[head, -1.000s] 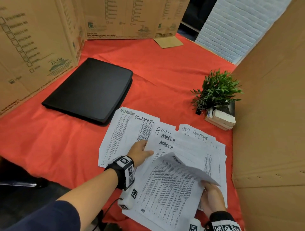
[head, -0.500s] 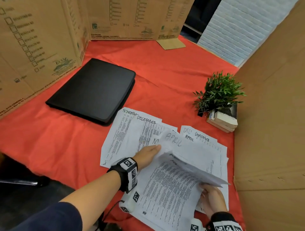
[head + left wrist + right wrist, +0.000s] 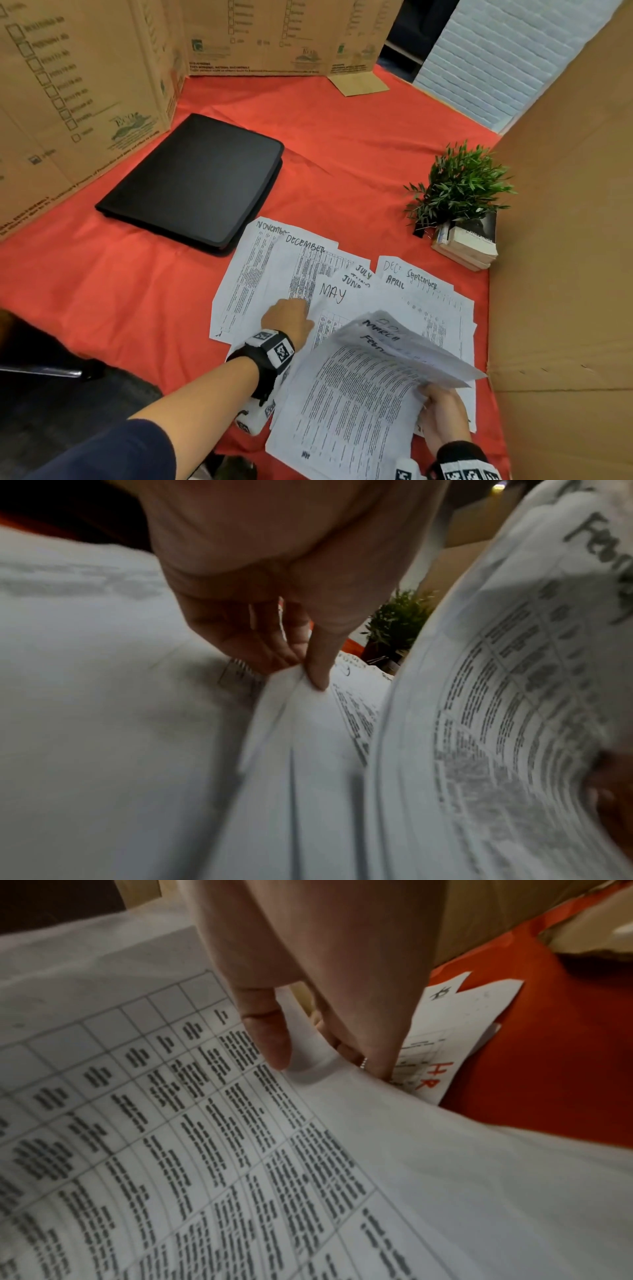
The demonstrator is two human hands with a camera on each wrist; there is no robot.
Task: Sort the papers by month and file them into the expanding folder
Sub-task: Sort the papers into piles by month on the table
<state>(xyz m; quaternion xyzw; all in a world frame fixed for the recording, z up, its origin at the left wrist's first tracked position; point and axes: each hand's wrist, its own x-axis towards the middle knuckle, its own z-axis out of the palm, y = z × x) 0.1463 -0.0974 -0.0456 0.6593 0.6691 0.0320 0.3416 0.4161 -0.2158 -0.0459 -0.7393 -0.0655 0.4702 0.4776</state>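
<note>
Fingers point(image 3: 270, 1039) pinch lifted papers point(image 3: 394, 346) (left hand point(image 3: 287, 320) seemingly pinching flat sheets point(image 3: 329, 298)).

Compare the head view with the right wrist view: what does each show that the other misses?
Only the head view shows the closed black folder, the left hand on the spread papers, and month headings like the MAY sheet. Only the right wrist view shows red "HR" lettering on a lower sheet. Both show the right hand gripping the lifted sheets over the red tablecloth.
</note>
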